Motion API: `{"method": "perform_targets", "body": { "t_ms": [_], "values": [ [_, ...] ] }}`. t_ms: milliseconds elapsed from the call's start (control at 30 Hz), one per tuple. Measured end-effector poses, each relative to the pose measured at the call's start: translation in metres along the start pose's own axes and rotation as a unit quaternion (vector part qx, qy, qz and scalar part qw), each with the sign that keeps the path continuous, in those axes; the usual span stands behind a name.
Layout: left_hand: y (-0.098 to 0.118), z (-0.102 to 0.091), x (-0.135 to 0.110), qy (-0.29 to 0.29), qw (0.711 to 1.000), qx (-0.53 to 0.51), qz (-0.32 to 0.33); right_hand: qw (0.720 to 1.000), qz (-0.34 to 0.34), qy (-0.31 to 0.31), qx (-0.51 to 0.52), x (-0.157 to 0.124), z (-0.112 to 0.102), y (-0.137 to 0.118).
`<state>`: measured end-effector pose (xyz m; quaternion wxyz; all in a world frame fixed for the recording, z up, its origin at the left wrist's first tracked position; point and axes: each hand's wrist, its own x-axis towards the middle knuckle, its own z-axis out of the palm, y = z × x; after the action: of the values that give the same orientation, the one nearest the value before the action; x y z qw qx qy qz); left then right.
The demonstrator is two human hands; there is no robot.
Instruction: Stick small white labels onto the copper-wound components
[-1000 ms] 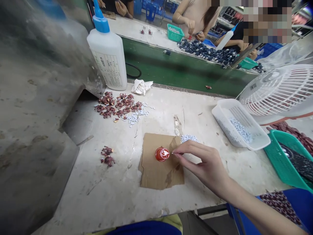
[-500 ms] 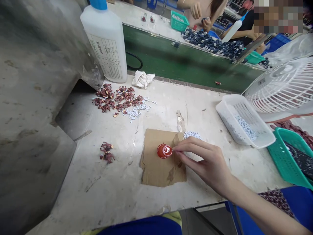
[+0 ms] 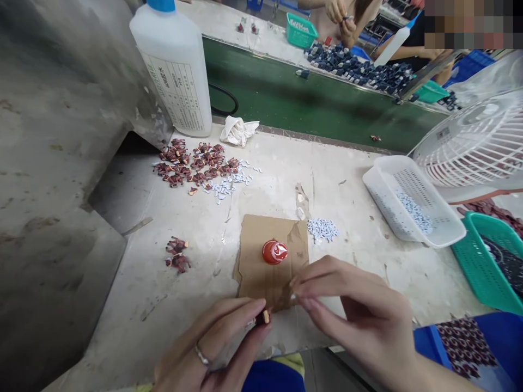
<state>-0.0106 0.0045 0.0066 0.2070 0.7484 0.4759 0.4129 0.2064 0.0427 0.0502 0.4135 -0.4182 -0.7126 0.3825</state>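
Right grip [image 3: 357, 307] has drawn back off the red cap [image 3: 274, 252], now alone on the cardboard sheet [image 3: 255, 267], and my left grip [image 3: 212, 340] has come in pinching a small dark piece [image 3: 263, 318] between thumb and fingers. Right fingertips [image 3: 304, 302] sit narrowly closed; whether they hold anything I cannot tell. Most maroon pieces [image 3: 192, 166] and a heap of white bits [image 3: 322, 230] remain loose on the desk [image 3: 347, 239].

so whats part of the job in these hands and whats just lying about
In use: left hand, small maroon piece, right hand, cardboard sheet, red domed cap, loose white pieces.
Lying about: white plastic bottle, crumpled cloth, desk fan, green basket.
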Motion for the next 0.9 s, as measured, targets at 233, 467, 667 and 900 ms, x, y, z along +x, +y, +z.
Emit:
{"method": "perform_targets", "body": {
  "t_ms": [233, 467, 667, 900],
  "values": [
    [-0.001, 0.001, -0.006, -0.008, 1.000, -0.028, -0.004, 0.998, 0.006, -0.016, 0.064, -0.001, 0.018, -0.003],
    [0.011, 0.009, 0.000, 0.055, 0.997, -0.037, -0.049, 0.998, -0.007, -0.036, 0.044, -0.001, 0.016, 0.000],
    [0.012, 0.009, 0.000, 0.077, 0.996, -0.013, -0.048, 0.979, -0.123, -0.098, -0.133, -0.009, 0.006, -0.005],
    [0.016, 0.013, 0.002, 0.097, 0.989, -0.048, -0.106, 0.998, 0.006, -0.061, 0.021, 0.004, 0.008, -0.006]
  ]
}}
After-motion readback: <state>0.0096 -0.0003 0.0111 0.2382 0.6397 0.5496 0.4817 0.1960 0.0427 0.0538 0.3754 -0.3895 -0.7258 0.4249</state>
